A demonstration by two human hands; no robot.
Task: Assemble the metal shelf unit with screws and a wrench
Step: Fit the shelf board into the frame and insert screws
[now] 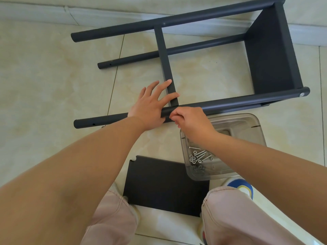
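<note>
A dark grey metal shelf frame (272, 55) lies on its side on the tiled floor, with round posts and one shelf panel fixed at the right end. A second shelf panel (163, 55) stands edge-on between the posts. My left hand (154, 105) rests on that panel and the near post (230, 103), fingers spread. My right hand (191, 120) is at the near post beside it, fingertips curled at the joint; what they pinch is hidden. Loose screws and washers (199, 156) lie in a clear plastic tray (247, 121).
A loose dark shelf panel (164, 184) lies flat on the floor between my knees. The clear tray sits just right of it, under my right forearm. A shoe (240, 186) shows near the tray. A wall baseboard (44, 13) runs along the far side.
</note>
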